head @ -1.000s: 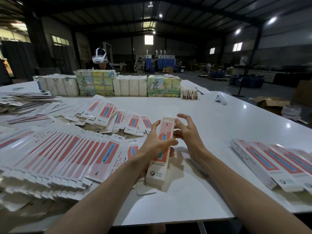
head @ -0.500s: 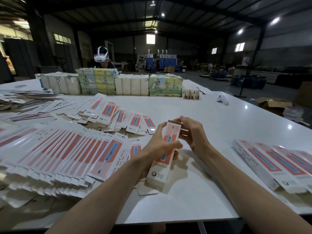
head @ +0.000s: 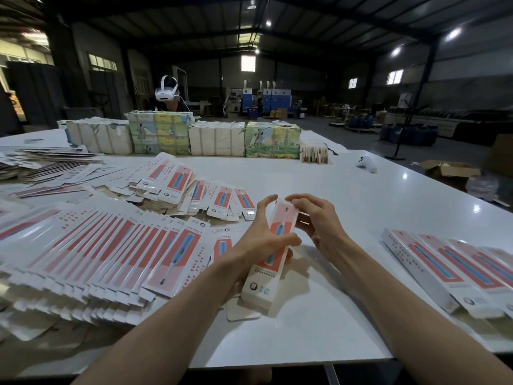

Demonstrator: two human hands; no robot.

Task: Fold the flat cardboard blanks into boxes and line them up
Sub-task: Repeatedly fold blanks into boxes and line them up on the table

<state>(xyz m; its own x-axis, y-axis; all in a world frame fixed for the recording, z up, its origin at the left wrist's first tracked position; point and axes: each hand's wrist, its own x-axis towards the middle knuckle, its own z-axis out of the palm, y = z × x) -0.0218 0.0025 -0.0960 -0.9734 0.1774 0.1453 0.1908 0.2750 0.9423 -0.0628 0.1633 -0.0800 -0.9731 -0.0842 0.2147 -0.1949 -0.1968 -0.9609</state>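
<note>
Underneath everything, a broad glossy white bench (head: 361,218). Fanned across its left half in overlapping rows, flat white-and-red cardboard blanks (head: 97,254), with a looser heap of the same blanks (head: 194,190) just behind. Along the far edge, a wall of strapped bundles of white and picture-printed card (head: 172,134); behind it, a person in a white headset (head: 166,91). At the right edge, lying side by side and touching, a row of finished white-and-red boxes (head: 449,270), well apart from both hands. In the middle, near the front edge, a long narrow white-and-red cardboard box (head: 273,262), tilted, lower end down at the bench, upper end raised away from the camera. Under that lower end, a rounded plain cardboard flap (head: 243,311); attached or loose, cannot tell. Gripped around its middle by the left hand (head: 261,240): thumb laid across the printed front, other fingers behind, forefinger lifted off and curved beside the upper left edge. At the upper end, the right hand (head: 316,220), fingers curled over the top of the box and pinching it there, the part beneath hidden by the fingertips. Farther back on the right, a small stack of tan-edged cards (head: 313,153) and a small white handheld controller (head: 367,164), both well apart from the hands.
</note>
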